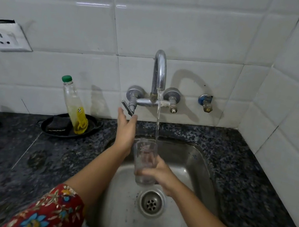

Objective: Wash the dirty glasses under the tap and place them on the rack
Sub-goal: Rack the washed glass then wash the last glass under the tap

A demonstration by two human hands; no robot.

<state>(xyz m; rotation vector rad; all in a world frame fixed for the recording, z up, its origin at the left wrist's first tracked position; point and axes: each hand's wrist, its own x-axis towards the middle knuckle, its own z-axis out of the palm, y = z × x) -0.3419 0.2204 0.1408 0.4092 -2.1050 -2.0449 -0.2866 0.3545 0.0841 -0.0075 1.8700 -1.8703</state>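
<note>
One clear glass [145, 162] is in my right hand [161, 176], whose fingers and thumb curl round its lower half. I hold it over the steel sink [198, 162], above and just behind the drain [151, 203], with its open mouth up and leaning slightly away from me. A thin stream of water [157, 118] runs from the curved spout of the tap [160, 71] and meets the glass at the far right edge of its rim.

My left hand [126, 129] grips nothing: its fingers are straight and together, the thumb spread, reaching up to the tap's left lever handle [127, 108]. The fingertips lie right at the lever's end, and I cannot tell whether they touch it. The left wrist sits just beside the glass on its left.

Both my forearms come in from the bottom edge, each in a red flowered sleeve [51, 214].

The sink is set into a dark speckled counter [244, 170]. On the counter to the left a black dish [50, 128] carries a dark scrub pad [59, 122] and a leaning plastic bottle [74, 106] with a green cap and yellow liquid in its bottom. On the white tiled wall [181, 19] are a socket plate [6, 38] at the far left and a small blue-collared valve [205, 102] right of the tap.
</note>
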